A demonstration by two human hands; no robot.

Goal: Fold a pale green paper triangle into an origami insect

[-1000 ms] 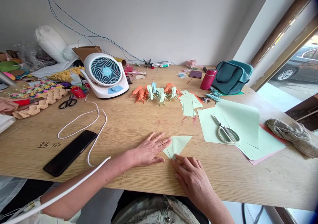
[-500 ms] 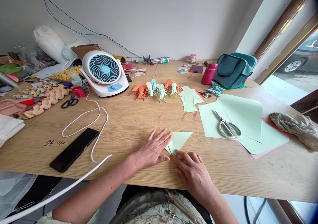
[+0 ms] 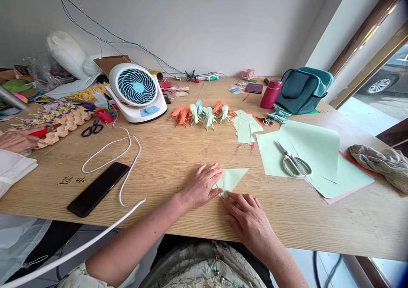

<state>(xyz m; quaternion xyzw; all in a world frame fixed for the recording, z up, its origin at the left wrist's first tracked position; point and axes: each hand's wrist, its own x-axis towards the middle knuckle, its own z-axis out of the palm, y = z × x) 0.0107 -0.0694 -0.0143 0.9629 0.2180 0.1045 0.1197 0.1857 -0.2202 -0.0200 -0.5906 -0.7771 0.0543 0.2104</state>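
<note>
A pale green sheet of paper (image 3: 235, 177), folded to a downward-pointing triangle, lies on the table in front of me. My left hand (image 3: 201, 186) rests flat over its left side, fingers stretched out, with the thumb on the paper near the lower point. At that lower point, my right hand (image 3: 247, 213) has its thumb and forefinger closed on the paper, the other fingers curled. The left corner of the paper is hidden under my left fingers. Beyond it stand several folded paper figures (image 3: 208, 117) in orange, green and blue, beside a pile of cut green strips (image 3: 245, 128).
To the right, white-handled scissors (image 3: 296, 166) lie on large green sheets (image 3: 321, 145). A red bottle (image 3: 270, 94) and teal bag (image 3: 301, 90) stand behind. A fan (image 3: 137, 92), phone (image 3: 98, 189) and white cable (image 3: 123, 203) are left. Another person's hand (image 3: 19, 140) is at far left.
My left thumb has moved onto the paper near its lower point. My right hand stays at that point. The whole view has shifted slightly.
</note>
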